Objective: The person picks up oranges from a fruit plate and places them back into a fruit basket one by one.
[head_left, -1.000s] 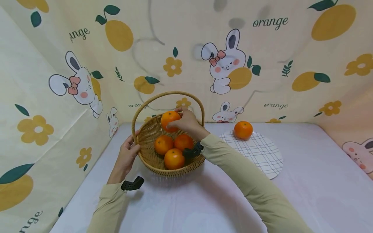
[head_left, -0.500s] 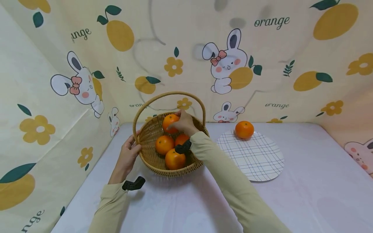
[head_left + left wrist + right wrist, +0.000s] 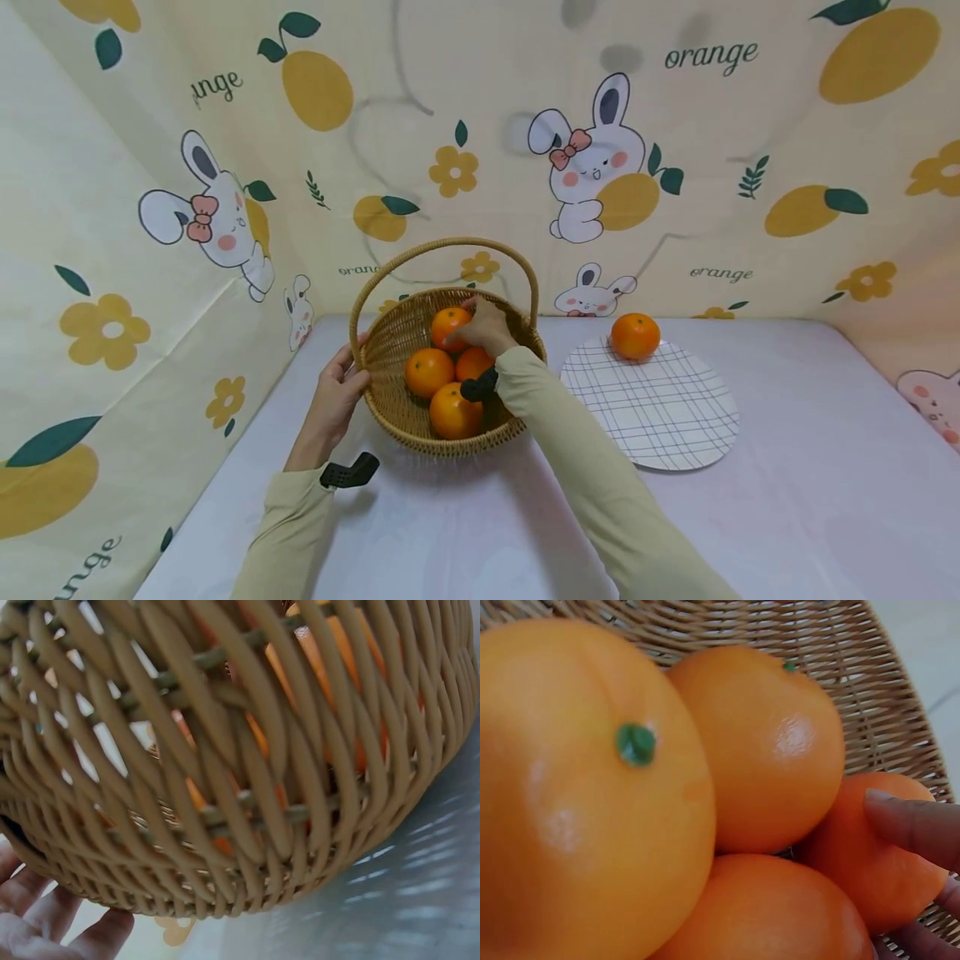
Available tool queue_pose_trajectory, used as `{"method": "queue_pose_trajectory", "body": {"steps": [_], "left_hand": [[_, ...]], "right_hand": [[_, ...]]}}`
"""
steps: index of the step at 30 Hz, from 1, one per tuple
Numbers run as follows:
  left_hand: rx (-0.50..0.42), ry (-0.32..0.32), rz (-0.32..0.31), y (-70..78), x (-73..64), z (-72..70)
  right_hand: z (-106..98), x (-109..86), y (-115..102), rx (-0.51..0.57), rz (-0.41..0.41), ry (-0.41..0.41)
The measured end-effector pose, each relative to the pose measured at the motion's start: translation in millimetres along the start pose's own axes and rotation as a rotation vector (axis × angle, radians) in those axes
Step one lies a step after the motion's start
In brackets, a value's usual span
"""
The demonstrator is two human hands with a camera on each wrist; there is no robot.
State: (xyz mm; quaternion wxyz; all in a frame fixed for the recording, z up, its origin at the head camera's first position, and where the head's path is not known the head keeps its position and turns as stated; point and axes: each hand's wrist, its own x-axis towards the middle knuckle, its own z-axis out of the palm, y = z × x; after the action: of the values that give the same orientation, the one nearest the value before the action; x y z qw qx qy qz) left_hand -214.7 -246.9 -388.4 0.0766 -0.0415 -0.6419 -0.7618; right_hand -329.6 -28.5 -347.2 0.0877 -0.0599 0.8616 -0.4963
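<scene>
A wicker basket [image 3: 393,333] with a tall hoop handle stands tilted toward me on the table in the head view. My left hand [image 3: 333,404] grips its left rim near the handle's foot; its fingers [image 3: 56,915] show against the weave in the left wrist view. Inside the basket, my right hand [image 3: 487,327] holds an orange [image 3: 450,327] at the back, thumb and fingers around it. Three more oranges lie in front of it: one at left [image 3: 429,372], one nearest me [image 3: 457,412], and one [image 3: 472,363] partly hidden by the right wrist.
Right of the basket lies a round white plate [image 3: 675,408] with a blue grid pattern. Another orange [image 3: 635,337] sits at its far edge. A printed cloth backdrop [image 3: 480,108] with rabbits and fruit rises behind the white table [image 3: 450,533] and along its sides.
My right hand has lowered its orange from rim height down into the basket beside the others. The left hand keeps its hold on the rim. The whole head view has shifted slightly.
</scene>
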Motion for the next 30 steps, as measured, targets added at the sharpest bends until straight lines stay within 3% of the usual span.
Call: {"method": "queue_pose_trajectory", "body": {"steps": [16, 30], "left_hand": [[0.010, -0.003, 0.000, -0.2, 0.2, 3.0], [0.021, 0.002, -0.010, 0.5, -0.9, 0.5]], "right_hand": [[-1.8, 1.3, 0.5, -0.029, 0.052, -0.065], [-13.3, -4.1, -6.8, -0.001, -0.038, -0.062]]}}
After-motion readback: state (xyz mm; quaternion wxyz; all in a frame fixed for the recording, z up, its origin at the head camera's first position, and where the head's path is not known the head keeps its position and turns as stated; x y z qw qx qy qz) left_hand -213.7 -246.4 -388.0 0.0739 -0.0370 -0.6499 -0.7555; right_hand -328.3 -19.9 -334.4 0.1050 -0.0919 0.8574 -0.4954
